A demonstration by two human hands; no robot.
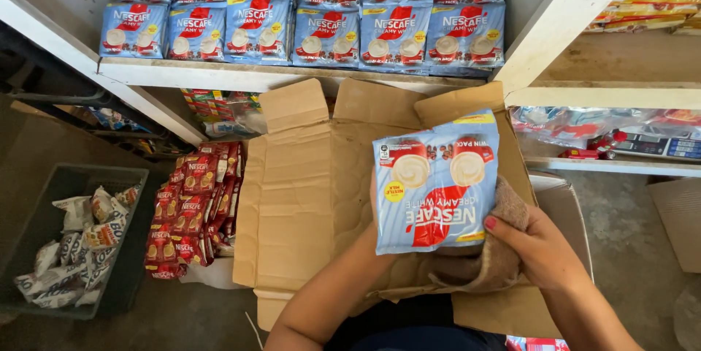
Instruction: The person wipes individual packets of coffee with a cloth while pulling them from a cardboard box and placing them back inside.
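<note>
My left hand (374, 238) holds a light-blue sachet pack (436, 179) with two white cups and a red stripe printed on it, upside down, above an open cardboard box (307, 176). Most of that hand is hidden behind the pack. My right hand (537, 249) grips a brownish cloth (491, 260) and presses it against the pack's right edge and back. Rows of the same blue packs (328, 18) stand on the white shelf (241, 73) straight ahead.
A pile of red sachet strips (191, 208) lies on the floor left of the box. A dark crate (44, 212) with white and yellow packets sits at far left. To the right, a lower shelf carries a scale (657, 145) and wrapped goods; yellow packs fill the upper right shelf.
</note>
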